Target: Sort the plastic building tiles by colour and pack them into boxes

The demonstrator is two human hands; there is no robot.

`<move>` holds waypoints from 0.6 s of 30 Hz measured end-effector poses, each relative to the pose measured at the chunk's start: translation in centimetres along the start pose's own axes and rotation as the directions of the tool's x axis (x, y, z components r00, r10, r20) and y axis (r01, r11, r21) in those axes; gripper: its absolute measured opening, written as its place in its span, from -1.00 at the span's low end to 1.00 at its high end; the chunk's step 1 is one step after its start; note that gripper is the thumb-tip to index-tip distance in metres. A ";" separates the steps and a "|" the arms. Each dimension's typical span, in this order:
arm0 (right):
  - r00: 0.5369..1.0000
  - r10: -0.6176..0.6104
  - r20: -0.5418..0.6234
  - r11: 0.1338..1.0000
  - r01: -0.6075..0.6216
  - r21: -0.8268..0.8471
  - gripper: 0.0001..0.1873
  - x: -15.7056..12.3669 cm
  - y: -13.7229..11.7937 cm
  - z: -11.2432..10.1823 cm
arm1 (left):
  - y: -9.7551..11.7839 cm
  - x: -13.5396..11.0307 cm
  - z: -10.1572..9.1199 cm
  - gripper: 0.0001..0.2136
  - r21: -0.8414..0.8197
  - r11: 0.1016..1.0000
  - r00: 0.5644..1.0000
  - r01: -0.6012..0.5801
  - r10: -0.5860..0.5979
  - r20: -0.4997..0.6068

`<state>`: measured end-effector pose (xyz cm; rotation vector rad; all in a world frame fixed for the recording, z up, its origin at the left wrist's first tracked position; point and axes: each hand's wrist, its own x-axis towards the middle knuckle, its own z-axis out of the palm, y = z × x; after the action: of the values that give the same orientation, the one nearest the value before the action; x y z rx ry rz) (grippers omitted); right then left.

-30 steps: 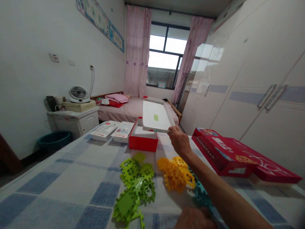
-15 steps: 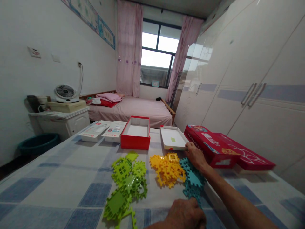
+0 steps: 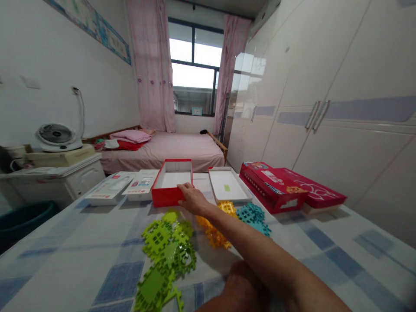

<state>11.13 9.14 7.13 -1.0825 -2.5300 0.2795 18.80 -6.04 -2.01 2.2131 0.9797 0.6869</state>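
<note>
My right hand (image 3: 192, 198) reaches across to the red open box (image 3: 169, 198). Its fingers lie over the near right corner of the rim and the thumb is against the outer wall. The inside of this box is white. My left hand (image 3: 242, 284) rests low in the view, partly covered by my right forearm, and its fingers are hidden. Green interlocking plastic pieces (image 3: 159, 255) lie in a heap on the near side of the red box. Yellow pieces (image 3: 214, 234) are partly behind my right arm, with teal pieces (image 3: 251, 214) to their right.
A shallow white box lid (image 3: 232, 195) lies right of the red box. Further right are a printed red box (image 3: 273, 186) and a flatter red box (image 3: 316, 190). Two white boxes (image 3: 112, 188) lie at the left. A checked cloth (image 3: 81, 260) covers the table; a bed (image 3: 175, 147) stands beyond.
My right hand has moved left from the shallow white lid's corner to the red box's near corner. Its forearm now crosses above my left hand. The camera view has turned slightly right.
</note>
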 end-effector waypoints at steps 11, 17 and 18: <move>0.861 0.263 -0.435 0.954 -0.164 0.253 -0.82 -4.8 1.5 -8.8 | 0.8 -1.0 -1.7 -0.79 0.056 0.997 0.998 -0.058 0.058 -0.007; 0.693 0.414 -0.590 0.907 -0.261 0.330 -0.83 -23.8 4.0 -15.8 | 1.1 -1.1 -2.3 -0.78 0.112 0.993 0.999 -0.042 0.039 0.026; 0.658 0.461 -0.595 0.886 -0.307 0.347 -0.84 -27.3 4.4 -16.4 | 1.2 -1.1 -2.3 -0.78 0.116 0.992 0.999 -0.050 0.047 0.027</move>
<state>38.13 -7.17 13.57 -1.3338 -1.5757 0.2180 17.14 -6.76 0.17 2.3478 0.9790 0.6375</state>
